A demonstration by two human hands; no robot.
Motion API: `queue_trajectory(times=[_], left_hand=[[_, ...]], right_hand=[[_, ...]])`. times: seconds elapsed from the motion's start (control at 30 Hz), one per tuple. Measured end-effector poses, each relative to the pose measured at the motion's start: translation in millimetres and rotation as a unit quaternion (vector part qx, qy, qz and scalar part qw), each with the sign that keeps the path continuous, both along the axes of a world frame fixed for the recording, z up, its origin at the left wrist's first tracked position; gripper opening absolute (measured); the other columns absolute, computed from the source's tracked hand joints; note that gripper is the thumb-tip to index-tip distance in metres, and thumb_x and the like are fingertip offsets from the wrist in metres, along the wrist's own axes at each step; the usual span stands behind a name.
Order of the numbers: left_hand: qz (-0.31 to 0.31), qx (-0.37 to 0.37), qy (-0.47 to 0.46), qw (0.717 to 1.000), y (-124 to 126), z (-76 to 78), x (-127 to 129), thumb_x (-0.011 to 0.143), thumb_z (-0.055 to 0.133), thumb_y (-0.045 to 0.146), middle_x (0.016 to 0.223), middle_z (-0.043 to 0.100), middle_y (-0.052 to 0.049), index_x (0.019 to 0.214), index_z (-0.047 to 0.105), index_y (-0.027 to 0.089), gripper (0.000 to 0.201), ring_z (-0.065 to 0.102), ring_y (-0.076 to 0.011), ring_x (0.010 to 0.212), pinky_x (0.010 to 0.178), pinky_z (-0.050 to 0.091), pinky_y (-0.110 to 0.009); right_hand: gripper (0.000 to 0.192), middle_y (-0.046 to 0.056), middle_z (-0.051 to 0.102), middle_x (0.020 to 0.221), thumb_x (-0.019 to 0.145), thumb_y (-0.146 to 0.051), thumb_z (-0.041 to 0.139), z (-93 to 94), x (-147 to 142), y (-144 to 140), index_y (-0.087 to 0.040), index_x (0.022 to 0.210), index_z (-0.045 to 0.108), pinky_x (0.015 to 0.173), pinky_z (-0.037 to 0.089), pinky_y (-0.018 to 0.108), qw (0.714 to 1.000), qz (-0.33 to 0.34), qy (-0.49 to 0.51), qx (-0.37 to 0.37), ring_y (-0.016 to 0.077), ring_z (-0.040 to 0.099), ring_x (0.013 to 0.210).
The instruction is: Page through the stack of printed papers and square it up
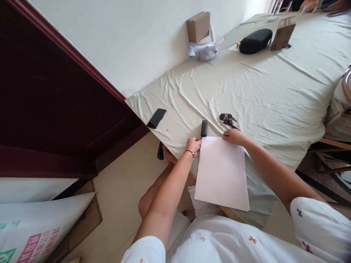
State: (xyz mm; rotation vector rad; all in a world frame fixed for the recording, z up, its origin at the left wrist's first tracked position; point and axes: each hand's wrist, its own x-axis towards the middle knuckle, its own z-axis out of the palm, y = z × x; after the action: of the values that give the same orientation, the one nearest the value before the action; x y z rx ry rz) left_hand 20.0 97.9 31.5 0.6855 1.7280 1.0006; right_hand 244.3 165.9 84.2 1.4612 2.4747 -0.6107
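Note:
A white sheaf or sheet of paper (pixel 222 173) lies across the near table edge, its lower part hanging out over my lap. With its fingers closed, my left hand (pixel 194 145) pinches the paper's upper left corner; a red bracelet circles that wrist. My right hand (pixel 233 137) grips the upper edge towards the right corner, fingers closed. Just beyond the left hand is a small black oblong thing, probably a stapler (pixel 204 128), its near end close to the paper's corner. A bunch of keys (pixel 227 119) rests beyond my right hand.
On the clothed table (pixel 263 87), a black flat object (pixel 157 118) lies left. Further back are a plastic basket (pixel 207 51), a brown box (pixel 198 27), a black case (pixel 255 41) and a brown block (pixel 283 33). A printed sack (pixel 35 226) stands at lower left.

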Motion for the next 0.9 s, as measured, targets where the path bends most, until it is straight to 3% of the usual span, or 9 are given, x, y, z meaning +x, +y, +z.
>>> queue_trajectory(times=[0.2, 0.4, 0.47, 0.53, 0.6, 0.67, 0.77, 0.9], left_hand=[[0.01, 0.025, 0.042, 0.999, -2, -8.2, 2, 0.067, 0.078, 0.023, 0.053, 0.053, 0.004, 0.064, 0.069, 0.016, 0.013, 0.049, -0.0104, 0.056, 0.054, 0.034, -0.022], [0.01, 0.037, 0.105, 0.994, -4, -8.8, 5, 0.074, 0.074, 0.018, 0.059, 0.062, 0.001, 0.068, 0.071, 0.016, 0.008, 0.06, -0.0154, 0.064, 0.064, 0.044, -0.025], [0.01, 0.042, 0.13, 0.991, -8, -4.4, 3, 0.078, 0.072, 0.016, 0.07, 0.071, -0.004, 0.076, 0.074, 0.016, 0.004, 0.067, -0.019, 0.075, 0.073, 0.05, -0.028], [0.004, 0.084, 0.188, 0.979, -15, 2.7, 2, 0.083, 0.066, 0.012, 0.094, 0.079, -0.01, 0.094, 0.079, 0.017, 0.018, 0.073, -0.0234, 0.095, 0.09, 0.054, -0.033], [-0.035, 0.179, 0.282, 0.942, -21, 11.2, 1, 0.087, 0.054, 0.004, 0.13, 0.076, -0.014, 0.12, 0.077, 0.019, 0.043, 0.069, -0.0249, 0.124, 0.111, 0.049, -0.038], [-0.11, 0.255, 0.353, 0.894, -25, 18.7, 1, 0.087, 0.043, -0.002, 0.152, 0.066, -0.011, 0.137, 0.071, 0.021, 0.062, 0.056, -0.0229, 0.145, 0.125, 0.039, -0.042], [-0.208, 0.24, 0.4, 0.86, -28, 23.8, 2, 0.085, 0.041, -0.005, 0.153, 0.066, -0.007, 0.138, 0.071, 0.024, 0.068, 0.046, -0.0229, 0.156, 0.131, 0.029, -0.051], [-0.258, 0.193, 0.436, 0.84, -30, 19.7, 2, 0.088, 0.043, -0.004, 0.153, 0.066, -0.005, 0.136, 0.073, 0.029, 0.065, 0.047, -0.023, 0.155, 0.134, 0.011, -0.06]], right_hand=[[0.031, 0.007, 0.081, 0.109, 0.098, -0.024, 0.054, 2.5, 25, 1, -0.019, 0.108, 0.083, 0.078, 0.044, 0.027, 1.0, 0.004, 0.008, -0.009, 0.0226, 0.07, 0.098], [0.034, 0.01, 0.081, 0.106, 0.098, -0.024, 0.052, -4.1, 28, -3, -0.017, 0.111, 0.083, 0.076, 0.044, 0.028, 1.0, -0.013, 0.014, 0.012, 0.0235, 0.07, 0.094], [0.034, 0.01, 0.081, 0.105, 0.098, -0.023, 0.052, -4.6, 26, -3, -0.017, 0.111, 0.083, 0.075, 0.044, 0.027, 1.0, -0.013, 0.015, 0.013, 0.023, 0.07, 0.093], [0.034, 0.009, 0.081, 0.104, 0.098, -0.022, 0.052, -4.6, 26, -3, -0.017, 0.11, 0.084, 0.075, 0.043, 0.027, 1.0, -0.011, 0.016, 0.012, 0.0226, 0.07, 0.093], [0.034, 0.009, 0.081, 0.105, 0.098, -0.022, 0.053, -4.6, 26, -3, -0.017, 0.11, 0.084, 0.075, 0.043, 0.027, 1.0, -0.01, 0.018, 0.011, 0.0229, 0.07, 0.093], [0.033, 0.01, 0.081, 0.108, 0.098, -0.022, 0.053, -4.9, 26, -2, -0.016, 0.11, 0.084, 0.075, 0.043, 0.027, 1.0, -0.007, 0.02, 0.013, 0.0235, 0.07, 0.096], [0.033, 0.01, 0.081, 0.111, 0.098, -0.021, 0.053, -5.9, 27, -2, -0.016, 0.11, 0.084, 0.077, 0.043, 0.027, 1.0, -0.002, 0.024, 0.016, 0.0237, 0.07, 0.099], [0.034, 0.009, 0.081, 0.112, 0.098, -0.021, 0.052, -9.5, 29, -3, -0.016, 0.111, 0.084, 0.08, 0.044, 0.027, 0.999, -0.004, 0.029, 0.014, 0.0235, 0.07, 0.101]])
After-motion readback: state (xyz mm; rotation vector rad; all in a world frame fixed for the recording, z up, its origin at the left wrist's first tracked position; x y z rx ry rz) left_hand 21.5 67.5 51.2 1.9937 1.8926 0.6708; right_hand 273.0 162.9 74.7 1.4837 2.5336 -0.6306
